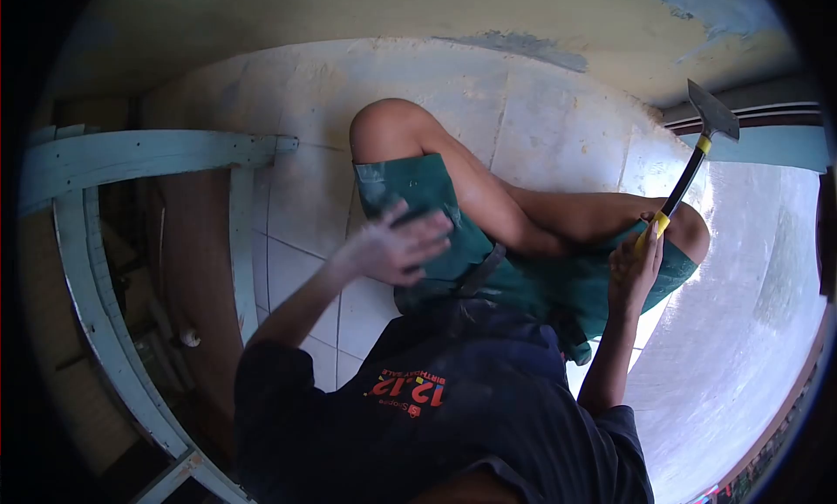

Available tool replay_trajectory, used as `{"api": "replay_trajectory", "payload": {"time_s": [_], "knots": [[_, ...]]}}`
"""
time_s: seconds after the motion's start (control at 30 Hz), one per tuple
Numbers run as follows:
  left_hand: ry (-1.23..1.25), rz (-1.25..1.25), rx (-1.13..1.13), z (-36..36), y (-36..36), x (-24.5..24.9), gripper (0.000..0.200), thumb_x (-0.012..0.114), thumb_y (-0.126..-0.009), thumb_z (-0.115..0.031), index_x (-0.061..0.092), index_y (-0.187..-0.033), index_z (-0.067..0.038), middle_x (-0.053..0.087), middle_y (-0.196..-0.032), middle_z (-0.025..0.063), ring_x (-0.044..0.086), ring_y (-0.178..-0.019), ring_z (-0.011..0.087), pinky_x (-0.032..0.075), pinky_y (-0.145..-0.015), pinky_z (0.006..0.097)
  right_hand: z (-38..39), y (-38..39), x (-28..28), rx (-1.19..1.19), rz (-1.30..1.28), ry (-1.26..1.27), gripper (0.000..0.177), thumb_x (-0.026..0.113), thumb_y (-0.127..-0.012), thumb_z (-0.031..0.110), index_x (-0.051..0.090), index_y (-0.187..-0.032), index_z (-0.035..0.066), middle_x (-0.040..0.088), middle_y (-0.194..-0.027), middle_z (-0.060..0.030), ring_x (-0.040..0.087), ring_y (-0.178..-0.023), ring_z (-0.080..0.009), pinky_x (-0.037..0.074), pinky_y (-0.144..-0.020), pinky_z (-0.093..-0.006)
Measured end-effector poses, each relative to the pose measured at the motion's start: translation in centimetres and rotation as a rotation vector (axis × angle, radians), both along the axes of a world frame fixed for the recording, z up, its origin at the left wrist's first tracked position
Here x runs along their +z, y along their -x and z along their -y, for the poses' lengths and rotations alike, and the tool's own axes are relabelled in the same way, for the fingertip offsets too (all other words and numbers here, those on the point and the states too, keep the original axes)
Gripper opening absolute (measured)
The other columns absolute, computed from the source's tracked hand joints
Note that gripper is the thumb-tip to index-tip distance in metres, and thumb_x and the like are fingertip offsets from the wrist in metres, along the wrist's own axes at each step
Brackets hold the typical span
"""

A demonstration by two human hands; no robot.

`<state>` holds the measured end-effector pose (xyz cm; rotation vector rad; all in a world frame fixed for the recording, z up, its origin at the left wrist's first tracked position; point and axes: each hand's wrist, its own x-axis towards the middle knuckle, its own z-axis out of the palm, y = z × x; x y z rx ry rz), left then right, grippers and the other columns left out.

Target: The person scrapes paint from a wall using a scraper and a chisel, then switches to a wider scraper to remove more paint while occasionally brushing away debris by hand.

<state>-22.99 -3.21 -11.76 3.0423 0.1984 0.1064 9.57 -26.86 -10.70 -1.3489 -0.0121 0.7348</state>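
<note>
My right hand [635, 264] is wrapped around the yellow-and-black handle of a scraper [695, 166], held up over my right knee. Its wide, dark metal blade points up and away from me, near the foot of the wall. Over the green shorts [410, 190] on my left thigh, my left hand [403, 247] hovers with fingers spread, slightly blurred and dusted pale. Nothing is in it. I sit cross-legged on the floor.
Pale tiles [296, 199] with dust and stains cover the floor. A light-blue wooden frame [157, 160] stands at my left. Ahead runs a wall [349, 16] with patchy, peeling paint. A whitish surface [741, 312] rises close on my right.
</note>
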Motion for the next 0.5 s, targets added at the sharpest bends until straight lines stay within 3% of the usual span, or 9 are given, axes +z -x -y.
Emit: {"api": "replay_trajectory", "payload": {"time_s": [0.03,0.07,0.1,0.13,0.23,0.3,0.4,0.47,0.5], "knots": [[-0.095,-0.122,-0.020,-1.5,0.5,0.3,0.061,0.051,-0.088,-0.051,0.048,-0.139,-0.016,0.041,-0.147,0.0085,0.033,-0.140,0.0300,0.018,-0.109,0.0650,-0.3,0.0,-0.1,0.013,-0.015,-0.004,0.028,0.045,-0.102,0.035,0.049,-0.118,0.012,0.035,-0.061,0.0040,0.032,-0.046,-0.0030,0.030,-0.042,-0.0190],[-0.213,-0.042,0.217,-6.4,1.0,1.6,0.060,0.050,-0.089,-0.049,0.047,-0.140,-0.017,0.039,-0.149,0.0081,0.032,-0.140,0.0306,0.015,-0.108,0.0674,-0.6,0.0,0.2,0.034,-0.015,0.007,0.030,0.044,-0.102,0.035,0.049,-0.119,0.011,0.035,-0.061,0.0039,0.032,-0.046,-0.0031,0.031,-0.042,-0.0190],[-0.301,-0.010,0.741,-10.2,2.1,1.7,0.060,0.046,-0.092,-0.049,0.045,-0.141,-0.014,0.036,-0.149,0.0132,0.029,-0.141,0.0332,0.012,-0.112,0.0610,-0.6,0.1,0.4,0.045,-0.018,0.019,0.031,0.043,-0.103,0.036,0.049,-0.120,0.011,0.035,-0.061,0.0038,0.032,-0.046,-0.0032,0.031,-0.042,-0.0190],[-0.306,-0.024,0.727,-9.8,1.6,2.6,0.060,0.046,-0.092,-0.049,0.045,-0.141,-0.014,0.036,-0.149,0.0132,0.029,-0.141,0.0332,0.012,-0.112,0.0610,-0.3,-0.1,0.3,0.109,0.007,0.010,0.036,0.039,-0.103,0.039,0.048,-0.122,0.010,0.034,-0.062,0.0036,0.029,-0.047,-0.0024,0.029,-0.044,-0.0182],[-0.054,0.769,0.591,-6.8,-1.9,4.5,0.055,0.049,-0.091,-0.035,0.044,-0.139,-0.009,0.036,-0.147,0.0238,0.033,-0.137,0.0411,0.022,-0.115,0.0468,0.0,0.4,1.2,0.008,0.025,0.091,0.037,0.039,-0.103,0.040,0.048,-0.123,0.010,0.035,-0.062,0.0035,0.029,-0.047,-0.0025,0.029,-0.043,-0.0180],[0.029,-0.075,-0.094,0.8,-5.4,4.0,0.056,0.055,-0.085,-0.038,0.051,-0.135,-0.012,0.046,-0.141,0.0186,0.035,-0.138,0.0343,0.019,-0.111,0.0601,0.7,0.2,0.7,0.010,0.026,0.052,0.038,0.039,-0.103,0.041,0.049,-0.123,0.009,0.035,-0.061,0.0032,0.029,-0.046,-0.0031,0.029,-0.043,-0.0179],[0.188,-0.180,-0.268,1.2,-4.7,-0.4,0.054,0.061,-0.081,-0.041,0.057,-0.128,-0.013,0.050,-0.138,0.0153,0.038,-0.137,0.0277,0.018,-0.108,0.0668,0.9,-0.4,0.5,-0.087,0.042,0.090,0.038,0.040,-0.103,0.040,0.049,-0.122,0.009,0.035,-0.061,0.0030,0.029,-0.045,-0.0036,0.029,-0.043,-0.0179],[-0.141,-0.123,0.242,-4.5,-7.0,3.8,0.045,0.060,-0.086,-0.035,0.059,-0.124,-0.011,0.051,-0.137,0.0142,0.040,-0.135,0.0251,0.024,-0.110,0.0594,2.1,-0.9,0.8,-0.043,0.019,0.005,0.036,0.039,-0.103,0.039,0.048,-0.120,0.008,0.036,-0.059,0.0026,0.032,-0.043,-0.0036,0.031,-0.040,-0.0182],[-0.060,0.088,0.496,-8.4,-6.0,3.4,0.042,0.059,-0.088,-0.031,0.059,-0.124,-0.010,0.051,-0.137,0.0145,0.041,-0.133,0.0295,0.024,-0.109,0.0580,2.9,-0.6,0.7,-0.050,0.004,0.029,0.036,0.039,-0.103,0.039,0.048,-0.120,0.008,0.036,-0.059,0.0026,0.032,-0.043,-0.0036,0.031,-0.040,-0.0182]]}}
